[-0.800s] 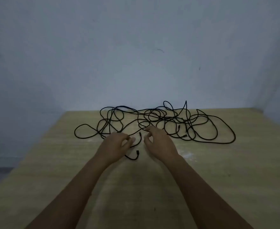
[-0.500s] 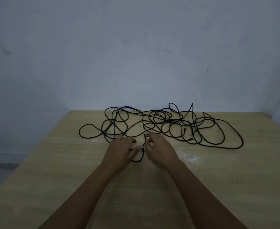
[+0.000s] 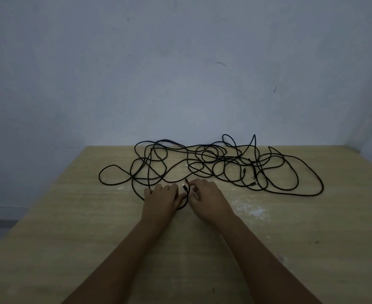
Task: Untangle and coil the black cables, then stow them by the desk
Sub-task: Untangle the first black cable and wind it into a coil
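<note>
1. The black cables (image 3: 213, 165) lie in one loose tangle across the far half of the desk (image 3: 71, 227), filling the middle of the frame, with one loop reaching out to the left and a wide loop at the right.
2. A cable end (image 3: 186, 189) with a small plug curls out of the tangle toward the near side, just between the two hands.
3. The left hand (image 3: 162, 199) rests on the desk at centre frame, back up, fingers slightly bent over a strand; whether it pinches the cable I cannot tell (the fingertips hide the contact).
4. The right hand (image 3: 207, 198) lies just right of it, fingers spread and relaxed, tips near the cable end, holding nothing visible.
5. A pale wall (image 3: 180, 73) fills the upper frame.
</note>
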